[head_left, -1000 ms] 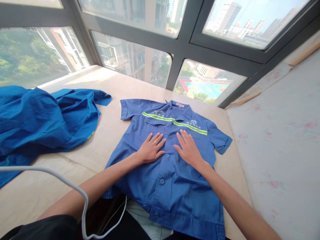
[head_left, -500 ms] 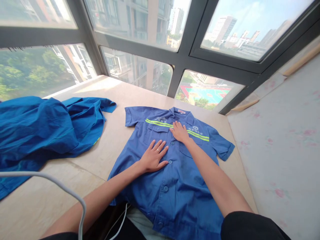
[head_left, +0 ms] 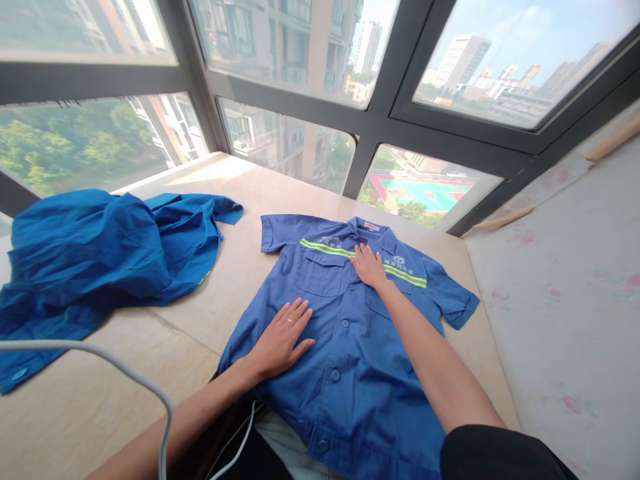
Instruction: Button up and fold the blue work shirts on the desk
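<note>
A blue short-sleeved work shirt (head_left: 320,347) lies front up before me, buttoned, its collar toward the window. Yellow-green stripes and pale printed emblems cross its chest. My left hand (head_left: 281,339), with a ring on one finger, rests flat on the shirt's left-hand side below the chest pocket, fingers stretched out. Higher up, my right hand (head_left: 369,267) lies on the button line just under the collar, fingers extended on the cloth. Neither hand grips anything. The shirt's lower hem hangs toward my lap.
Another blue garment (head_left: 100,253) lies crumpled on the pale ledge (head_left: 190,333) at the left. A white cable (head_left: 120,367) loops across the lower left. Dark window frames (head_left: 300,100) border the far side, and a flowered wall (head_left: 550,320) stands on the right.
My left hand has slid left and slightly down across the shirt, away from the buttons. My right hand keeps its place near the collar. The view has shifted slightly left.
</note>
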{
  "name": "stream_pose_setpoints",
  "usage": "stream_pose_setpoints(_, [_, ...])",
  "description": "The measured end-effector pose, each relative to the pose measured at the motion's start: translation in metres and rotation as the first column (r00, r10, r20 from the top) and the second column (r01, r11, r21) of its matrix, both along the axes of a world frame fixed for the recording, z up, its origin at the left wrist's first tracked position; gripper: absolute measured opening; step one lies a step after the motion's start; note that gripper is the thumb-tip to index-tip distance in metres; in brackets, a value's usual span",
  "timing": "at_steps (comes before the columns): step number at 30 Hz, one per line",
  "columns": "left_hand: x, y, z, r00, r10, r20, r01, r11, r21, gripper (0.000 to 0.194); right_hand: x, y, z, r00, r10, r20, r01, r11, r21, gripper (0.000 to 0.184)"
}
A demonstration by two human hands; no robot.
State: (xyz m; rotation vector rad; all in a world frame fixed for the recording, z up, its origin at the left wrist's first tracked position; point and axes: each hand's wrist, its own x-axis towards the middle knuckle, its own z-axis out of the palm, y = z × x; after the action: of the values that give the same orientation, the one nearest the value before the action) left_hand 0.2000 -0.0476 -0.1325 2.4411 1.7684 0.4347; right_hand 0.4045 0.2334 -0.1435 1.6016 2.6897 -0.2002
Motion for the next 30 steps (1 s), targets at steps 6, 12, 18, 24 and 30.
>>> stream_pose_setpoints(6, [-0.051,-0.023,0.02,0.805,0.517,0.291,-0.557,0.827,0.071,0.054,0.001,-0.001,-0.003,1.0,-0.001,-0.021,0.003,0.998,0.062,0.061])
stream_pose_setpoints(12, [-0.091,-0.046,0.039,0.452,0.8,0.394,-0.562,0.598,-0.571,0.066,0.003,0.001,-0.006,0.999,-0.003,-0.036,0.006,0.997,0.077,0.062])
stream_pose_setpoints(18, [-0.086,-0.063,0.043,0.584,0.757,0.292,-0.49,0.616,-0.616,0.05,0.005,0.006,-0.007,1.0,-0.016,-0.026,0.018,0.997,0.07,0.062])
stream_pose_setpoints(24, [-0.068,-0.061,0.053,0.668,0.741,0.07,-0.607,0.597,-0.524,0.021,0.008,0.012,-0.004,0.999,-0.031,-0.014,0.031,0.998,0.063,0.061])
stream_pose_setpoints(30, [-0.065,-0.062,0.056,0.625,0.772,0.119,-0.637,0.591,-0.495,0.02,0.012,0.017,-0.004,0.999,-0.036,-0.036,0.038,0.998,0.058,0.062])
